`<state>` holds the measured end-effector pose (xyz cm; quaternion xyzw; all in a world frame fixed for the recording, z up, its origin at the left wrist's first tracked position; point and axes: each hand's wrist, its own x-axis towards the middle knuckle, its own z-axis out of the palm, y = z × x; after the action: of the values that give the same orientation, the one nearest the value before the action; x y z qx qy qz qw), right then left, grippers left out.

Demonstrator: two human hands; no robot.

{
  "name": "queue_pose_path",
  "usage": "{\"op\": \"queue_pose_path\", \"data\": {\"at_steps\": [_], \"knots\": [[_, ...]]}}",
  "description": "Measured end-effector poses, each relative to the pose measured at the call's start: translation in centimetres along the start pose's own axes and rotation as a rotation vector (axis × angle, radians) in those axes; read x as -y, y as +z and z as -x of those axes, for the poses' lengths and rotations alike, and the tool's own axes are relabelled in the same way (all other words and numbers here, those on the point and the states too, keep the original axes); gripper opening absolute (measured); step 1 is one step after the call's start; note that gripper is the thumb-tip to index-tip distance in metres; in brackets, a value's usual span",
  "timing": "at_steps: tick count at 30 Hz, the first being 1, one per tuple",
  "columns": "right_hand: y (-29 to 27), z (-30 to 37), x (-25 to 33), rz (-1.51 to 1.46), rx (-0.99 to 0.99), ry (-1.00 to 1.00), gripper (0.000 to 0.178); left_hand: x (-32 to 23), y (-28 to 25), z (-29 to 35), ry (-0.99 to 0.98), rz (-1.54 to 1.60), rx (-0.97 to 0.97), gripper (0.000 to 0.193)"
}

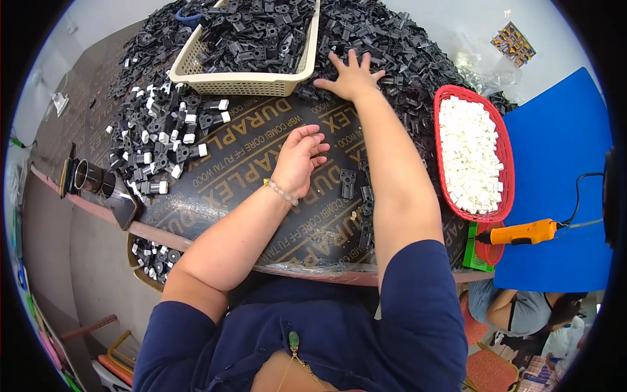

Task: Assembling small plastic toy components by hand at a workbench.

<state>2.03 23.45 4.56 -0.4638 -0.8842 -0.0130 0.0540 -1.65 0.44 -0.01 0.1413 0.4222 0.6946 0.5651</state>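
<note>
My right hand (354, 77) lies with fingers spread on the big pile of black plastic parts (405, 55), just right of the cream basket (245, 82). Turned on its side over the dark table (222, 170), my left hand (302, 157) has loosely curled fingers standing apart and nothing visible in them. A few loose black parts (347, 183) lie on the tabletop between my two forearms. To the left of my left hand spreads a heap of black parts with white ends (166, 127).
Right of my right arm stands a red basket (439, 157) of small white pieces. An orange electric screwdriver (526, 232) hangs by a blue board (555, 163). A black tape-dispenser-like holder (98, 183) sits at the left edge; below is a box of parts (153, 261). Another person (529, 310) sits lower right.
</note>
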Motion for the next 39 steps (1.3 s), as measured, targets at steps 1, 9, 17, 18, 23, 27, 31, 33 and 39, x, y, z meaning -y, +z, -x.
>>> {"op": "queue_pose_path", "data": {"at_steps": [1,9,17,18,23,27,31,33,39], "knots": [[0.2,0.2,0.8,0.020,0.054,-0.003,0.102,0.0,-0.1,0.2,0.054,-0.018,-0.025,0.029],[-3.1,8.1,0.0,-0.018,0.249,-0.208,0.088,0.6,0.3,0.4,0.381,-0.238,-0.078,0.036],[-6.4,17.0,-5.0,-0.571,0.006,-0.465,0.060,0.4,0.7,0.7,0.390,-0.300,0.082,0.035],[-7.0,18.0,-5.8,-0.562,0.009,-0.379,0.050,0.1,0.9,1.0,0.404,-0.408,0.082,0.034],[-5.7,22.1,-7.5,-0.397,0.048,-0.108,0.019,-0.6,1.0,2.3,0.717,-1.101,0.082,0.041],[-2.8,21.5,-7.2,-0.322,0.058,-0.269,0.024,0.2,1.4,2.3,0.953,-1.504,0.043,0.053],[-2.3,21.4,-6.9,-0.348,0.049,-0.349,0.028,-0.9,0.3,1.2,0.838,-1.337,0.101,0.032],[-2.9,21.7,-7.1,-0.407,0.061,-0.322,0.028,-1.2,0.2,1.0,0.939,-1.403,0.042,0.023],[-5.3,22.2,-7.0,-0.721,-0.033,-0.144,0.039,-1.3,0.1,0.9,1.058,-1.433,0.021,0.022]]}}
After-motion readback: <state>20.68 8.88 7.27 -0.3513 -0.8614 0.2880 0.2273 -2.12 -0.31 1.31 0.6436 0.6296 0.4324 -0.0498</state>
